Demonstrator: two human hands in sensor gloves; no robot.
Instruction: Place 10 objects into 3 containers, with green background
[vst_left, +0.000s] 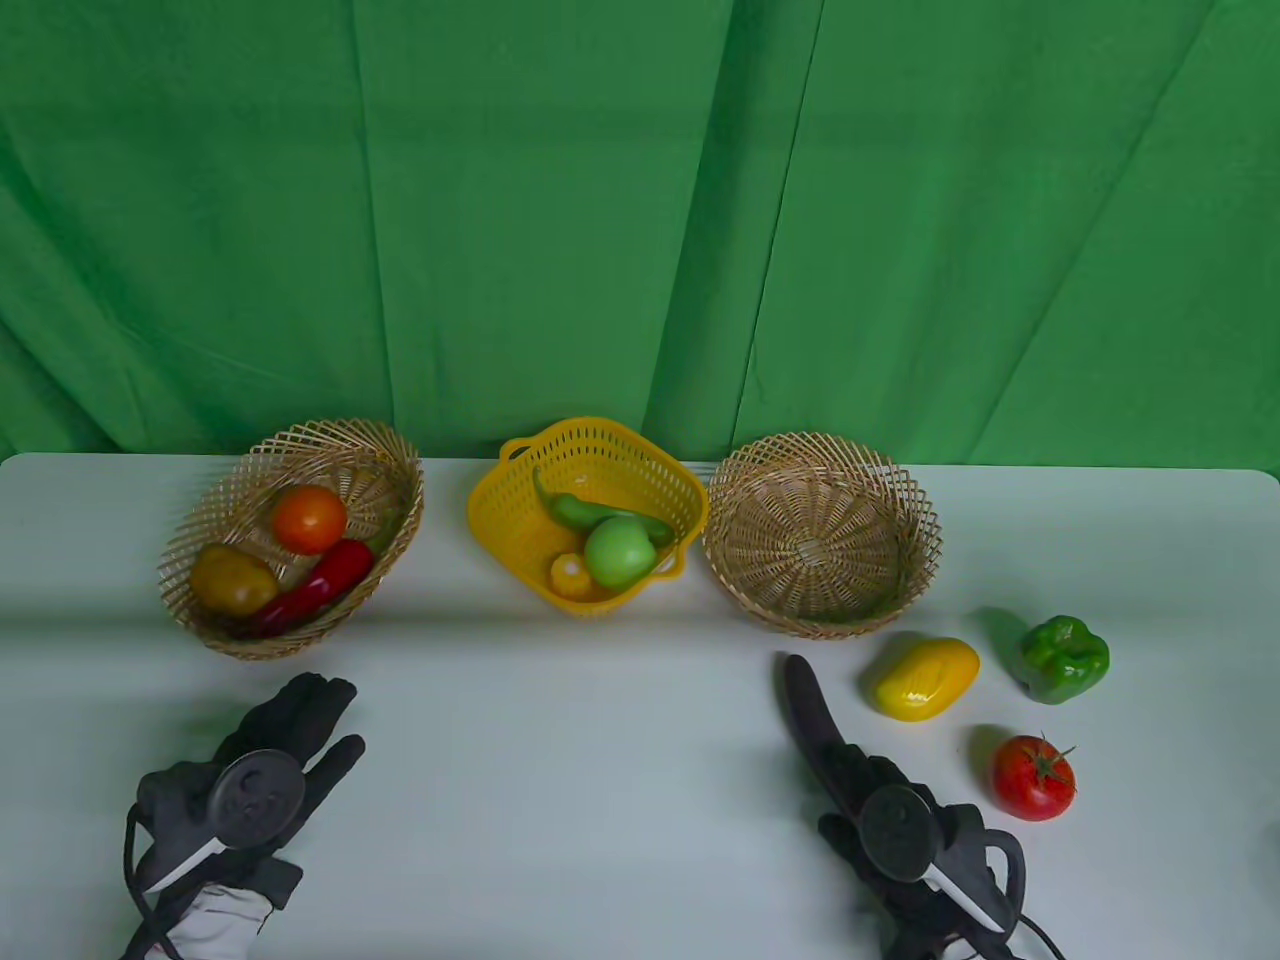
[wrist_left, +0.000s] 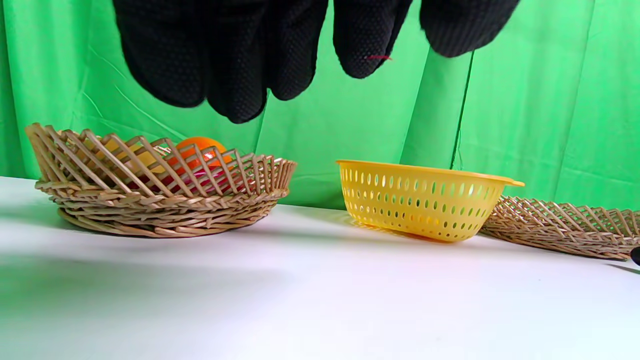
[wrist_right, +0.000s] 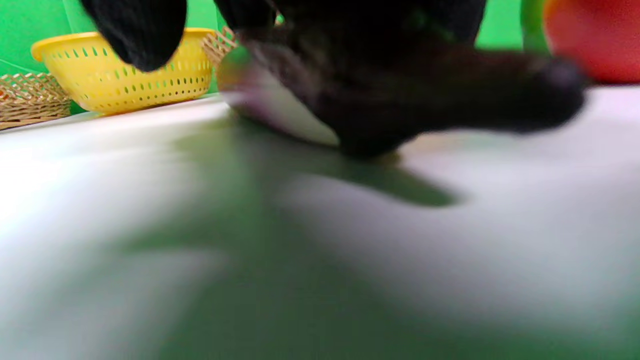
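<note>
Two gloved hands rest low on a white table (vst_left: 620, 720) in front of three baskets, with three pieces of produce loose on the right.

From the left, I see my left hand (vst_left: 262, 770) flat above the table, fingers (wrist_left: 235, 60) extended and loosely spread, holding nothing. Behind it, the left wicker basket (vst_left: 215, 500) holds a potato (vst_left: 232, 578), an orange tomato (vst_left: 309, 518) and a red chili (vst_left: 318, 584). The yellow plastic basket (vst_left: 500, 500) in the middle holds a green chili (vst_left: 565, 508), a green apple (vst_left: 619, 551) and a small yellow item (vst_left: 571, 575). The right wicker basket (vst_left: 822, 535) is next. My right hand (vst_left: 885, 800) lies in front of it, one finger pointing forward; I cannot tell whether it holds anything, as its wrist view is blurred. Just right of it sit a yellow mango (vst_left: 926, 679), a green bell pepper (vst_left: 1064, 659) and a red tomato (vst_left: 1033, 777), apart from one another.
</note>
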